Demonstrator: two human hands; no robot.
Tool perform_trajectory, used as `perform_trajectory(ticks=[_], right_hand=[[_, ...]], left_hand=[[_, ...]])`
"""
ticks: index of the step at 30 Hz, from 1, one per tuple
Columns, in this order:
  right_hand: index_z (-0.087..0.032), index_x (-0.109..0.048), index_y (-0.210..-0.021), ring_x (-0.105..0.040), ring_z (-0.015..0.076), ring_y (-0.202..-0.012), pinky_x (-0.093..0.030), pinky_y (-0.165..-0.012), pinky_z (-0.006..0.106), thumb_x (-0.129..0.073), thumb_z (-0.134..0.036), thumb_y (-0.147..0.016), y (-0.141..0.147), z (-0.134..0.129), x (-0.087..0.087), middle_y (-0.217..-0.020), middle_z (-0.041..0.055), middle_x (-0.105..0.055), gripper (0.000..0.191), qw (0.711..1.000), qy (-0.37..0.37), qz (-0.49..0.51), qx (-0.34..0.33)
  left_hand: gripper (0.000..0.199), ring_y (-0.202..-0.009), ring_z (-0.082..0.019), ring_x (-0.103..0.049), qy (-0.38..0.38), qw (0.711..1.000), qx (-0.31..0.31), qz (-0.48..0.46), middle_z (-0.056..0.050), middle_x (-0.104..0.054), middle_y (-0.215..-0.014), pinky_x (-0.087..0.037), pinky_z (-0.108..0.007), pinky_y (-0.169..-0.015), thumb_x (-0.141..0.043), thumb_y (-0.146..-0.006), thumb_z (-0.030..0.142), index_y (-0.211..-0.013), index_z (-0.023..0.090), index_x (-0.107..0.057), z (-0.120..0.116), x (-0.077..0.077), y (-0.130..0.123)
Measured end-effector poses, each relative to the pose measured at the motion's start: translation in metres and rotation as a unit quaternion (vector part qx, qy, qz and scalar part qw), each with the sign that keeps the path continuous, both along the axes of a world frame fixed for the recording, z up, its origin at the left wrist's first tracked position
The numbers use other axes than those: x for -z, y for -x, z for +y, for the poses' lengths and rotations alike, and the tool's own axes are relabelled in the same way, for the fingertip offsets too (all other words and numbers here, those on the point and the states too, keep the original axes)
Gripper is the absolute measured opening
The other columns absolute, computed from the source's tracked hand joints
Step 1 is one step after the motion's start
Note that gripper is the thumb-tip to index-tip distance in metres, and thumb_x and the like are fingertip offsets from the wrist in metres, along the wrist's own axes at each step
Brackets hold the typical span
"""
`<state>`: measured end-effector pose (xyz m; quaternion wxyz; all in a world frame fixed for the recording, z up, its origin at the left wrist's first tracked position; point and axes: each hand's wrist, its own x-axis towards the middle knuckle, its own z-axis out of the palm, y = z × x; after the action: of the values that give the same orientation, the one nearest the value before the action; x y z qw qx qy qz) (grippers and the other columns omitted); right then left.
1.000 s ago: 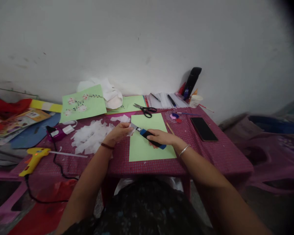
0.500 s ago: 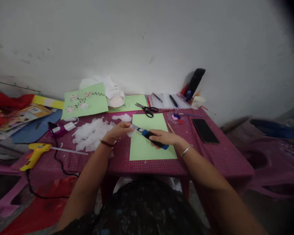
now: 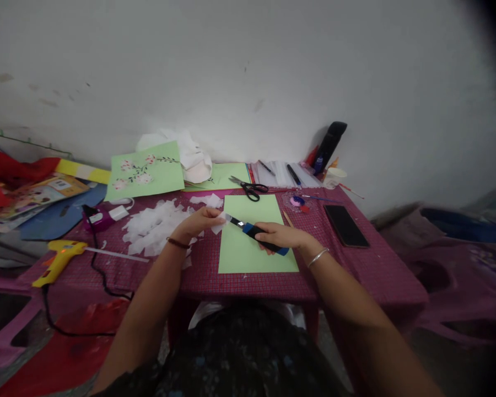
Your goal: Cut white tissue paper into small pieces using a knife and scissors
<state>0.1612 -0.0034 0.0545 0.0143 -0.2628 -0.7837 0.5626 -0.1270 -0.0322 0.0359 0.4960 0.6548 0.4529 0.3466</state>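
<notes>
My right hand [image 3: 279, 236] is wrapped round the blue and black handle of a utility knife [image 3: 252, 230]. The knife's blade points left, toward my other hand. My left hand [image 3: 201, 221] pinches a small piece of white paper [image 3: 218, 227] at the blade's tip; whether blade and paper touch is hard to make out. Beneath the knife lies a plain light green sheet [image 3: 248, 259]. A heap of torn white paper pieces [image 3: 152, 227] spreads just left of my left hand.
Black scissors [image 3: 251, 189] lie behind the green sheet. On the right is a phone [image 3: 346, 225]. A yellow glue gun [image 3: 60, 262] with a trailing black cord [image 3: 101, 270] sits at the left edge. A green sheet with painted flowers [image 3: 144, 171] stands at the back left.
The knife and my right hand have shifted slightly to the right, and the blade tip now lies a little farther from my left fingers. My left hand still pinches the paper.
</notes>
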Motion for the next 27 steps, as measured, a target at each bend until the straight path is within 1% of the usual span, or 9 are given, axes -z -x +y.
perform_trajectory(ticks=[2, 5, 11, 15, 19, 23, 27], right_hand=[[-0.018, -0.045, -0.095, -0.058, 0.0080, -0.054, -0.047, -0.049, 0.021, -0.048, -0.039, -0.097, 0.000, 0.000, 0.001, -0.078, -0.0005, -0.059, 0.021, 1.000, 0.002, 0.000, -0.010], [-0.018, -0.044, -0.096, -0.058, 0.0080, -0.054, -0.047, -0.050, 0.021, -0.048, -0.041, -0.097, 0.001, 0.000, 0.001, -0.078, -0.0006, -0.059, 0.023, 1.000, 0.004, 0.001, -0.014], [-0.019, -0.044, -0.090, -0.058, 0.0094, -0.055, -0.049, -0.052, 0.024, -0.049, -0.047, -0.096, -0.001, 0.002, 0.003, -0.077, 0.0000, -0.059, 0.029, 1.000, 0.014, 0.018, -0.012], [-0.018, -0.045, -0.097, -0.058, 0.0093, -0.055, -0.049, -0.052, 0.024, -0.050, -0.047, -0.096, 0.000, 0.003, 0.006, -0.078, -0.0001, -0.059, 0.030, 1.000, 0.020, 0.019, -0.011], [-0.018, -0.046, -0.104, -0.057, 0.0086, -0.055, -0.049, -0.052, 0.022, -0.049, -0.046, -0.097, 0.001, 0.002, 0.007, -0.077, -0.0012, -0.058, 0.029, 1.000, 0.027, 0.006, -0.003], [-0.018, -0.046, -0.101, -0.058, 0.0082, -0.056, -0.049, -0.052, 0.022, -0.049, -0.045, -0.097, 0.002, 0.001, 0.006, -0.078, -0.0015, -0.058, 0.027, 0.999, 0.033, 0.008, -0.008], [-0.019, -0.044, -0.097, -0.057, 0.0082, -0.055, -0.049, -0.052, 0.022, -0.048, -0.043, -0.098, 0.003, 0.001, 0.007, -0.077, -0.0017, -0.058, 0.025, 0.999, 0.037, 0.021, -0.017]], left_hand=[[0.030, -0.053, -0.007, -0.040, 0.008, 1.000, 0.001, -0.005, 0.003, -0.051, -0.057, -0.031, -0.020, -0.052, -0.070, -0.077, 0.039, -0.064, 0.013, -0.061, 0.000, 0.000, -0.002], [0.029, -0.053, -0.007, -0.041, 0.013, 1.000, -0.004, -0.006, 0.003, -0.054, -0.057, -0.031, -0.019, -0.051, -0.070, -0.076, 0.039, -0.064, 0.013, -0.062, 0.000, 0.001, -0.005], [0.030, -0.051, -0.007, -0.041, 0.007, 0.999, -0.032, -0.012, 0.004, -0.052, -0.054, -0.032, -0.019, -0.051, -0.071, -0.073, 0.038, -0.060, 0.014, -0.060, 0.003, 0.003, -0.004], [0.024, -0.052, -0.007, -0.046, 0.035, 0.999, -0.014, -0.016, 0.003, -0.058, -0.059, -0.036, -0.020, -0.053, -0.073, -0.071, 0.036, -0.068, 0.013, -0.064, 0.003, 0.005, -0.004], [0.023, -0.056, -0.009, -0.051, 0.058, 0.997, -0.009, -0.041, 0.002, -0.063, -0.065, -0.042, -0.022, -0.057, -0.075, -0.068, 0.033, -0.076, 0.013, -0.068, 0.000, 0.003, -0.007], [0.023, -0.057, -0.009, -0.054, 0.072, 0.995, -0.004, -0.069, 0.001, -0.066, -0.065, -0.043, -0.021, -0.057, -0.078, -0.065, 0.030, -0.077, 0.013, -0.070, -0.001, 0.000, -0.011], [0.023, -0.057, -0.010, -0.055, 0.088, 0.991, 0.015, -0.098, -0.001, -0.068, -0.067, -0.044, -0.022, -0.056, -0.080, -0.062, 0.028, -0.078, 0.014, -0.071, 0.000, 0.003, -0.014]])
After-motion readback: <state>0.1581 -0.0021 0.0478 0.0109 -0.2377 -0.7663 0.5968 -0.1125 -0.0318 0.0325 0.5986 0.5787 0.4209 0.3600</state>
